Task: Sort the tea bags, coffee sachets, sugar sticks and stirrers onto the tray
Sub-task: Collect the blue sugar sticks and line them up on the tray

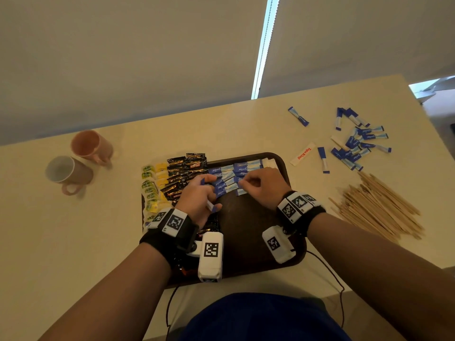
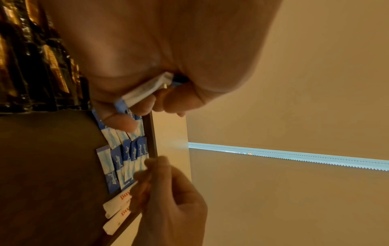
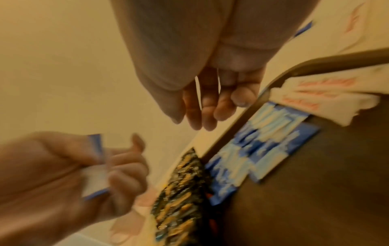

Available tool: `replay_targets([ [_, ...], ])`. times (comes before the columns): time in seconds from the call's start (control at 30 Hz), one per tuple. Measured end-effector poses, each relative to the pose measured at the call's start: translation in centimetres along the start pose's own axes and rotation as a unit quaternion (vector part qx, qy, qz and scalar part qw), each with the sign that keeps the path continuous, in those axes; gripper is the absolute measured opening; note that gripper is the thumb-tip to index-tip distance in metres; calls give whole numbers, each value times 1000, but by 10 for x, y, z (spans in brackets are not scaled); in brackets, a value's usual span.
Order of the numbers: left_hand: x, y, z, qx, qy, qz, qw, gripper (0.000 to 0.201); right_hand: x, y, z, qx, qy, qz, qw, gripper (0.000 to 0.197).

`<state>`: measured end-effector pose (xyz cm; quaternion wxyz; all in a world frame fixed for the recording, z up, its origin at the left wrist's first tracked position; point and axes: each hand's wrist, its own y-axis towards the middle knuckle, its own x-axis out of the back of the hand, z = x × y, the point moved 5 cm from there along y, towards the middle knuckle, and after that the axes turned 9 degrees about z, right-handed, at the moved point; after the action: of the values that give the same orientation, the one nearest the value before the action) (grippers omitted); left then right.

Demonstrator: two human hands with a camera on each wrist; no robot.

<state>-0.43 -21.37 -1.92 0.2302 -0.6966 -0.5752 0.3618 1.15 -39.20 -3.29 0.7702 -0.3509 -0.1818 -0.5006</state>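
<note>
Lying on the pale table (image 1: 246, 124), the dark tray (image 1: 246, 217) carries tea bags (image 1: 150, 190) along its left edge, then coffee sachets (image 1: 186, 172), then blue sugar sticks (image 1: 232, 173) laid in rows. Right of the tray sit a stirrer pile (image 1: 379, 205) and loose sugar sticks (image 1: 357, 141). The left hand (image 1: 199, 195) grips one sugar stick (image 2: 145, 92). The right hand (image 1: 262, 184) hovers over the rows, fingers curled; whether it holds anything is unclear.
</note>
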Motion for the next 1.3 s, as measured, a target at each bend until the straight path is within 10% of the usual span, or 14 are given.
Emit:
replay_targets([
  [0.17,-5,-1,-9,-72,31,24,997,31,-20,-7,32,-5,149,118,982,29],
  [0.4,-7,-7,-6,-98,122,42,987,38,-28,-17,38,-90,470,184,859,15],
  [0.73,18,-1,0,-54,133,-36,989,12,-10,-12,15,-28,289,19,957,10],
  [1.1,8,-5,-6,-9,68,-51,996,11,-10,-17,39,113,117,10,987,12],
  [1.3,-2,-9,-9,36,58,47,997,26,10,-3,31,77,151,-34,985,16],
])
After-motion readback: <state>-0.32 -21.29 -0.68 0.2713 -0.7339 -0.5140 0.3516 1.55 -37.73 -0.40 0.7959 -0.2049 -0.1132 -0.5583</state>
